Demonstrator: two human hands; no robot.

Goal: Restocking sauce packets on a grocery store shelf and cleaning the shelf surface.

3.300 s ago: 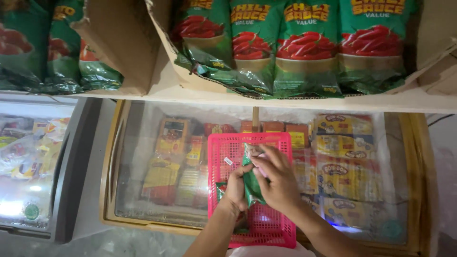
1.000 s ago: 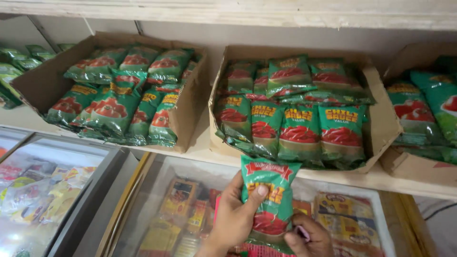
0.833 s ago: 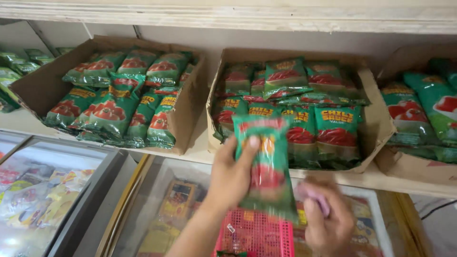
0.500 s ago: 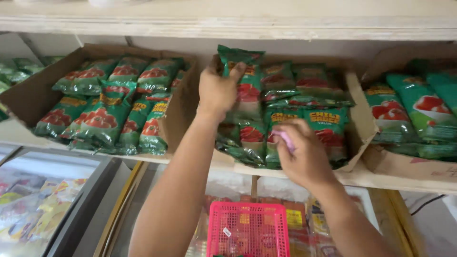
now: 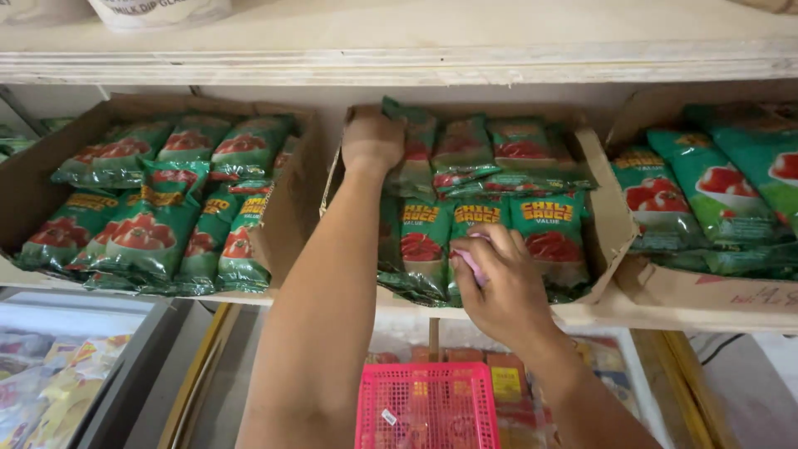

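Green sauce pouch (image 5: pixel 413 137) held at top edge by left hand (image 5: pixel 371 140), fingers curled shut over upper seam, at back left corner of middle carton (image 5: pixel 600 218). Likely light, soft and pliable, glossy film probably slippery; contents shift under pressure, so best taken by flat sealed top or side seam rather than bulging belly. Left of middle carton: second open carton (image 5: pixel 25 193) packed with similar green pouches (image 5: pixel 145 233), near wall almost touching. Inside middle carton: back row pouches (image 5: pixel 519 150) leaning, front row pouches (image 5: pixel 478 241) upright and tightly packed; little free room except back left corner, near hand. Carton flaps and cardboard walls form soft edges; upper shelf board (image 5: pixel 399 62) close above, limited headroom for lifting out or dropping in. Right hand (image 5: pixel 503 287) at front row, fingers pinched round small pink object (image 5: pixel 474 266), knuckles touching front pouches. Right of middle carton: third carton (image 5: pixel 706 287) with larger green pouches (image 5: pixel 719 191). Below middle carton: pink mesh basket (image 5: pixel 426 407) on glass-topped chest (image 5: pixel 615 391), open space between shelf edge (image 5: pixel 607 316) and basket.
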